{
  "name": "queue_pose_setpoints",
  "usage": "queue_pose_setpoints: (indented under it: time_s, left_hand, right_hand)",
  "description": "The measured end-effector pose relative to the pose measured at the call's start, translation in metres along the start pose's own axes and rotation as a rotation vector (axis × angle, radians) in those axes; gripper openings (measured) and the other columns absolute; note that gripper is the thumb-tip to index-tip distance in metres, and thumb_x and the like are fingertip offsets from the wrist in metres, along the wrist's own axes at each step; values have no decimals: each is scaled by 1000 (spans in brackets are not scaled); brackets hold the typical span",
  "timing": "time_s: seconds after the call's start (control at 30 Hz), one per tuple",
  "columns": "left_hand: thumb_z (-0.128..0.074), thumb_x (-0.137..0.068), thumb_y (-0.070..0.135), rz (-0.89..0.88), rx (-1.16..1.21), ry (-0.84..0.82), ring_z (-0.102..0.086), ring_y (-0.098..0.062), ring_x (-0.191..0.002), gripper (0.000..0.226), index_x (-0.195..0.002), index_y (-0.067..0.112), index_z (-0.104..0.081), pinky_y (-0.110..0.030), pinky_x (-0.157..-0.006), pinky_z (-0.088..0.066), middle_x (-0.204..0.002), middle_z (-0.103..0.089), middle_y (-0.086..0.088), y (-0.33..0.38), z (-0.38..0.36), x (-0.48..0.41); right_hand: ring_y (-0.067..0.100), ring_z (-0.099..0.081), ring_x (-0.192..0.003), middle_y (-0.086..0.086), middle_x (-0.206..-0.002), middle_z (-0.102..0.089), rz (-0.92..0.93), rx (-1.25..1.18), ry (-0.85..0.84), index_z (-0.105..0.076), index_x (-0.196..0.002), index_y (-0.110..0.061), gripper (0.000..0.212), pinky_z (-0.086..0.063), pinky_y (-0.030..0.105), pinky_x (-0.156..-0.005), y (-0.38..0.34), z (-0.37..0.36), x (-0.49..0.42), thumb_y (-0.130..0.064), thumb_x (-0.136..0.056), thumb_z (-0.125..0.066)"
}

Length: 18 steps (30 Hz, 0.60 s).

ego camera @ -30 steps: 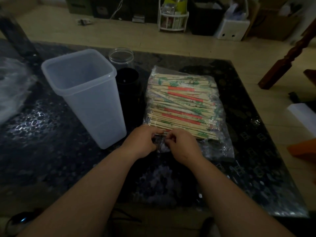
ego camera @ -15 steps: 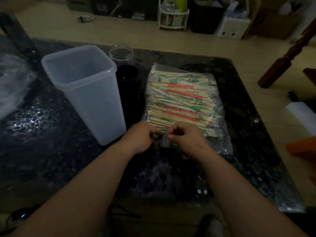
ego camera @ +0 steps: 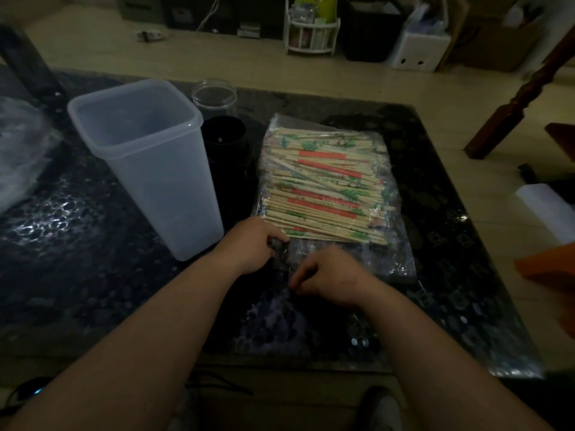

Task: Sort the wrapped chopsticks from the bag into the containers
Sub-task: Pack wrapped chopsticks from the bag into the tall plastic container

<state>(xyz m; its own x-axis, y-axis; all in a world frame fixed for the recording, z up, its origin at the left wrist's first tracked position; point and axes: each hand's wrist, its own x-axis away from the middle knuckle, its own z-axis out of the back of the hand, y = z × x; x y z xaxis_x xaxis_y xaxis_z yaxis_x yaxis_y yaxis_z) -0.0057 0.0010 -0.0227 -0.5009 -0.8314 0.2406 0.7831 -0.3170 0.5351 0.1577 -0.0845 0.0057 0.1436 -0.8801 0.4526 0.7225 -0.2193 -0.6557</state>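
The near-left corner of the bag [ego camera: 390,262] was pinched in the left grip [ego camera: 259,244], fingers curled tight on the film just below the nearest sticks. The right grip [ego camera: 329,275] was held nearer the person & a little apart from the left, knuckles up, fingers curled under, w/ thumb & fingertips closed on the loose clear film at the bag's near end. Both forearms were stretched in from the bottom edge, so the near middle of the tabletop [ego camera: 93,259] was covered by them.

The wrapped chopsticks [ego camera: 323,194] were kept inside the bag, stacked flat across it, sleeves printed red & green. The bag itself was laid flat on the dark patterned tabletop, right of centre.

Just left of the bag a black round container [ego camera: 225,144] was stood upright, mouth open. A tall translucent square container [ego camera: 146,169] was stood further left, just beside it, also open at top; part of the black one was hidden by it. A clear jar [ego camera: 214,94] was placed behind the black one. A crumpled plastic sheet [ego camera: 18,157] was seen at the tabletop's far-left edge. An orange item [ego camera: 550,269] was cut off at the right edge; what it was couldn't be told. Beyond the tabletop, on the floor [ego camera: 217,63], a white rack [ego camera: 312,38], a white box [ego camera: 418,52] & a turned wooden leg [ego camera: 516,98] were seen.
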Motion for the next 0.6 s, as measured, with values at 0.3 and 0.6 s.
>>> queue_pose_setpoints:
  time_s: [0.3,0.6]
  left_hand:
    - [-61,-90,5,17,30,-13,-54,-7,-92,41,-120,31,-68,-15,-79,-39,-118,-66,0,2,2,-1]
    - [-83,-71,46,-84,-134,-128,-57,-10,-92,59,-124,32,-63,-27,-89,-49,-113,-58,8,4,8,4]
  right_hand:
    - [5,-68,-85,-16,-96,-75,-23,9,-182,-78,-97,-35,27,-57,22,-79,5,4,14,-12,-89,-65]
    - [6,-56,-50,5,-85,-76,-212,-355,-106,-67,-115,-20,30,-42,19,-45,6,0,22,-3,-93,-56]
